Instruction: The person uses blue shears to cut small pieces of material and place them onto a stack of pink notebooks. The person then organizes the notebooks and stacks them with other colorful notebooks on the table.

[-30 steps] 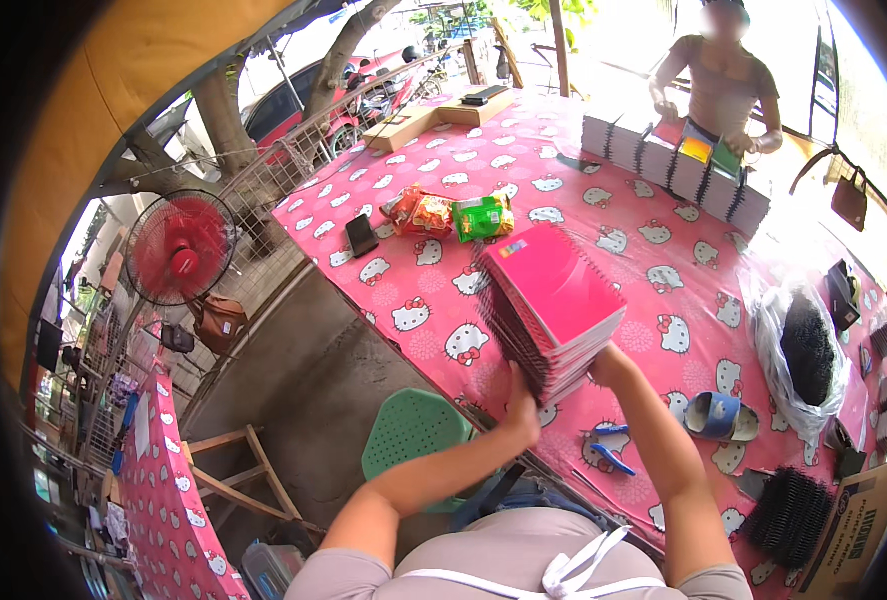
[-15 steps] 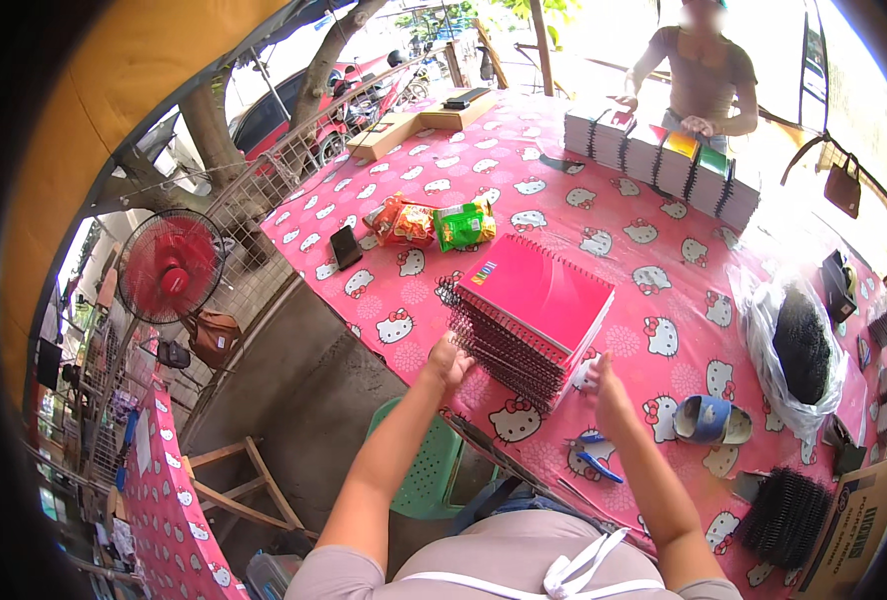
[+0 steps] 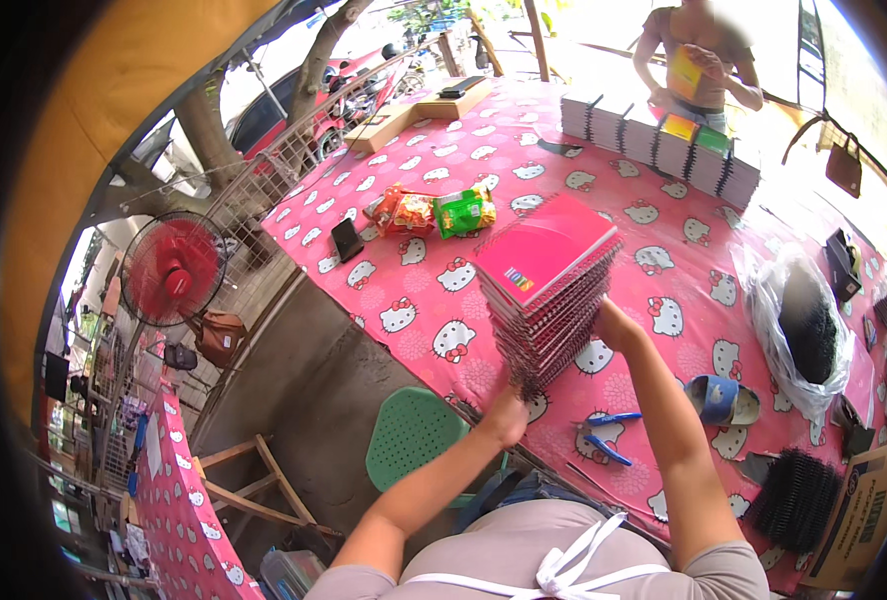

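A tall stack of spiral-bound notebooks (image 3: 549,250) with pink-red covers stands on the table before me, its wire spirals showing along the sides. My left hand (image 3: 509,412) grips its near lower corner, the fingers partly hidden by the stack. On the right side my right hand (image 3: 614,325) holds the stack, its fingertips out of sight behind it. Blue-handled pliers (image 3: 609,438) lie open on the table near my right forearm.
A pink patterned cloth covers the table (image 3: 404,310). Snack packs (image 3: 464,212) and a phone (image 3: 346,240) lie left of the stack. Bagged black coils (image 3: 807,320), a blue slipper (image 3: 721,400) and a carton (image 3: 854,520) are right. Across, a person (image 3: 704,60) stands behind notebooks (image 3: 644,140).
The notebook stack has turned, its label corner now nearer me. My left hand shifted right and nearer; my right hand moved up against the stack. The person across has lifted a yellow item.
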Motion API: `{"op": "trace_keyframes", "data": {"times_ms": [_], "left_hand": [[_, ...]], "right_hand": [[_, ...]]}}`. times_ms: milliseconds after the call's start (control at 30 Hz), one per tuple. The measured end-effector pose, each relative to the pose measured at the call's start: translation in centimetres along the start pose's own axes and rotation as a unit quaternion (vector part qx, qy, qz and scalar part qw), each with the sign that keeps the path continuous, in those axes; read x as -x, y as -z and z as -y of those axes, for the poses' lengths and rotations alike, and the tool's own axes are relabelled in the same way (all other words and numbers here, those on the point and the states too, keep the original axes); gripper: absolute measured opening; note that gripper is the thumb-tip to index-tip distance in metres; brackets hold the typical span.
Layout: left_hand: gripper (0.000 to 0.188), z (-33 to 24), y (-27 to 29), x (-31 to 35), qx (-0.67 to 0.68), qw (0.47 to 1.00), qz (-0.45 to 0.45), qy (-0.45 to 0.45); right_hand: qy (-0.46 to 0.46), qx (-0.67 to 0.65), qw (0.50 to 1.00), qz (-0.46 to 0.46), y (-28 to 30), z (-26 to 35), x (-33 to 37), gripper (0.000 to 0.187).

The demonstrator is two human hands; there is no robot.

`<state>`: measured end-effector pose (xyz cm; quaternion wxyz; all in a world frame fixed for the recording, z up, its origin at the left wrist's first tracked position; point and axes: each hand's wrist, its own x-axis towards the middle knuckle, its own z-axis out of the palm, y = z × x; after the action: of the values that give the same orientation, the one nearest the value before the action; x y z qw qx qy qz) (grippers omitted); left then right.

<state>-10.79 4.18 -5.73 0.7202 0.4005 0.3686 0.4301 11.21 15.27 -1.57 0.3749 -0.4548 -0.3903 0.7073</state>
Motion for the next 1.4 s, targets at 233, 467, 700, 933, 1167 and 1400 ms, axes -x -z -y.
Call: {"op": "trace_keyframes", "data": {"times_ms": [233,467,700,933,1167,1400], "left_hand": [[0.055,-3.5,-3.6,-0.1,0.121,0.952,-0.280,0.019],[0.059,-8.2,-2.4,-5.2,-0.033,0.921,-0.344,-0.179],[0.056,-8.0,-4.9,-6.1,0.142,0.926,-0.279,-0.210],[0.025,-13.0,-6.4,-1.0,-0.081,0.876,-0.298,-0.370],[0.046,-14.7,-12.2,3.0,-0.230,0.758,-0.165,-0.587],[0.038,-15.7,-12.3,1.6,-0.386,0.703,-0.248,-0.543]], "right_hand": [[0.051,-0.052,0.992,-0.099,1.3,-2.5,-2.5,0.075],[0.433,0.016,0.831,-0.348,-9.1,-1.0,5.4,0.085],[0.466,0.149,0.814,-0.313,-8.9,-2.0,5.8,0.082],[0.091,0.608,0.769,-0.176,-4.6,-5.8,19.4,0.076],[0.074,0.670,0.706,-0.215,-2.6,-10.1,21.9,0.076],[0.113,0.683,0.692,-0.204,-1.3,-8.8,22.1,0.051]]}}
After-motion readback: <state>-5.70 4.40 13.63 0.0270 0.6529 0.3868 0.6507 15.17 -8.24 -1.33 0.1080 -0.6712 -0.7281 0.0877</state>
